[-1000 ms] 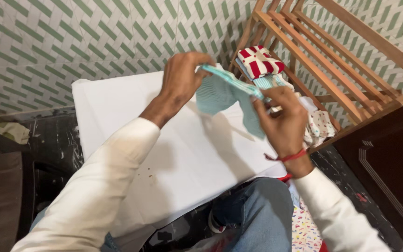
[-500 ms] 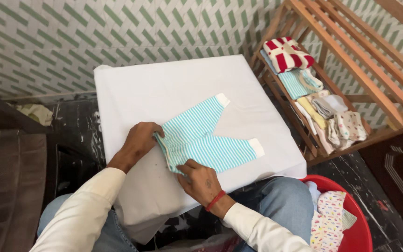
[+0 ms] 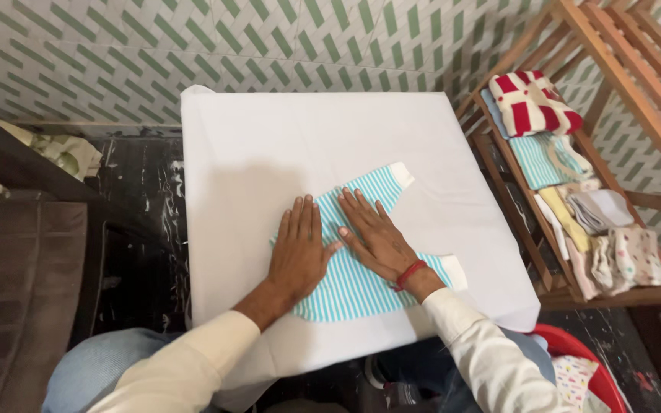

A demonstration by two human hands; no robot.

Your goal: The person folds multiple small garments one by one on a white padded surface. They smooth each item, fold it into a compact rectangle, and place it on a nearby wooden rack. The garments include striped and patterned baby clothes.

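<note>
While flat (fingers spread), left hand [image 3: 297, 248], right hand [image 3: 374, 239], pressing striped garment [image 3: 361, 287].

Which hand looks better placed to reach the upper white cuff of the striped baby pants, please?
Probably the right hand: its fingers point toward the upper white cuff of the striped baby pants, while the left hand lies farther away.

Green-and-white herringbone tiled wall [image 3: 116, 53], dark marbled floor [image 3: 139, 222], wooden slatted rack [image 3: 636, 84], brown seat [image 3: 17, 306].
</note>
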